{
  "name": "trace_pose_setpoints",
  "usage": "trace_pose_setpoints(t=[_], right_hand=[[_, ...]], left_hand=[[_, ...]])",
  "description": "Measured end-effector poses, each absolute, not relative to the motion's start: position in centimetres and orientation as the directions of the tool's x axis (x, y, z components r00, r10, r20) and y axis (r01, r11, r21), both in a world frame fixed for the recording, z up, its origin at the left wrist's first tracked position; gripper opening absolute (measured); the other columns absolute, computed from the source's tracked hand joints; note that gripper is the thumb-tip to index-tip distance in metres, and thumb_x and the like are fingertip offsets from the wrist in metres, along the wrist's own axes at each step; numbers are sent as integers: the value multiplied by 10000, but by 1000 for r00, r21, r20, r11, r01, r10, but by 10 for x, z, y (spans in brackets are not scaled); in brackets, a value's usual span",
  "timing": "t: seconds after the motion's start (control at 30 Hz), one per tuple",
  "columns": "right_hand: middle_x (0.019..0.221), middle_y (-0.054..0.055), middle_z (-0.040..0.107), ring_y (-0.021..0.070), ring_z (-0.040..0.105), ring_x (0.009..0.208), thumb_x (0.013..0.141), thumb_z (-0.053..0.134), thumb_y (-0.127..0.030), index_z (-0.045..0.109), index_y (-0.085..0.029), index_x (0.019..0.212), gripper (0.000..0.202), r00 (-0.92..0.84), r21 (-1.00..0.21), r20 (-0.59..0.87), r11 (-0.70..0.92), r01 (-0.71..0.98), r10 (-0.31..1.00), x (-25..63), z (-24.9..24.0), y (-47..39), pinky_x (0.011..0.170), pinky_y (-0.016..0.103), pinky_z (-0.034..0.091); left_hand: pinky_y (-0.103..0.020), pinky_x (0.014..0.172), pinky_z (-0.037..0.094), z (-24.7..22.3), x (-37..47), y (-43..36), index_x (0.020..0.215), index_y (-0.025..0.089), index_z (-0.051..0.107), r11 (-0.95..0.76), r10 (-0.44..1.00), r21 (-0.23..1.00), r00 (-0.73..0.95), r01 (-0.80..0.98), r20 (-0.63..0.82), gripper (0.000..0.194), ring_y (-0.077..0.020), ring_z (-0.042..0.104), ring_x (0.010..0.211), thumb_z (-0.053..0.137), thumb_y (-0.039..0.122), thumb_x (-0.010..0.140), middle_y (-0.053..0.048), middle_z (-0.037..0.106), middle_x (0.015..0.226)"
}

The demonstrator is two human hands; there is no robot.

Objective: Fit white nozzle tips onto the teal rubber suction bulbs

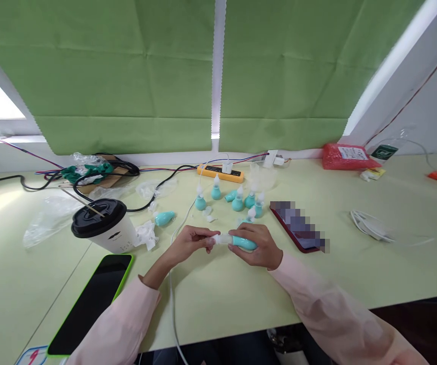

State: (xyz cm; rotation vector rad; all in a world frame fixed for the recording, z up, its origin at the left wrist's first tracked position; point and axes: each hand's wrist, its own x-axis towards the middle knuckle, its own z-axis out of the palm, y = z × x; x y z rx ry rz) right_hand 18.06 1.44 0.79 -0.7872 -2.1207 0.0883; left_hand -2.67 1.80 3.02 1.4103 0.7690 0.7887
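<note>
Both hands hold one small teal bulb with a clear white tip (233,240), lying sideways just above the table. My right hand (258,247) wraps the teal bulb end. My left hand (191,242) pinches the clear tip end. Behind them stand several more teal bulbs with white tips (237,200), and one teal bulb without a tip (164,218) lies to the left. Small clear loose parts (209,214) lie between.
A lidded paper cup (106,225) with a stir stick and a green-cased phone (93,299) sit at my left. A red-cased phone (298,228) lies at the right. A yellow power strip (220,173), cables, plastic bags, a white cable (370,225) and a red packet (348,156) lie farther back.
</note>
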Motion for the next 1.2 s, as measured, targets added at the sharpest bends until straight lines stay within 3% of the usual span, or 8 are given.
trace_pose_setpoints(t=[0.23,0.67,0.83,1.07,1.2], right_hand=[[705,47,586,135,534,585,707,541,-311,569,-206,915,234,-495,-341,640,795,501,587,177,5,13,521,251,400],[707,40,571,127,521,573,703,554,-327,575,-217,901,227,-516,-460,583,778,427,628,175,7,15,523,247,402],[743,41,585,148,542,655,699,557,-319,557,-222,921,243,-438,-543,602,745,388,668,170,16,11,593,275,434],[769,54,575,208,524,800,661,590,-264,563,-225,851,196,-341,-430,718,772,468,607,174,29,13,707,367,426],[754,45,572,195,512,764,630,608,-201,547,-213,802,183,-196,-459,769,739,492,608,189,42,15,727,365,415]], left_hand=[[-321,697,465,31,-29,20,913,147,640,24,830,998,556,54,-50,273,-153,586,665,588,261,670,-49,660,690],[-389,789,467,31,-30,15,952,128,615,75,796,997,600,32,-79,313,-208,615,795,591,270,674,-70,675,816],[-399,740,488,38,-27,11,900,116,638,48,881,999,471,-24,-31,299,-231,630,731,625,262,640,-84,679,783],[-389,714,487,38,-21,10,981,129,600,-16,929,989,365,-149,69,454,-206,620,701,685,264,556,-81,679,761],[-363,717,481,30,-22,16,976,122,599,-76,966,997,245,-21,79,381,-196,602,747,610,303,642,-91,669,823]])
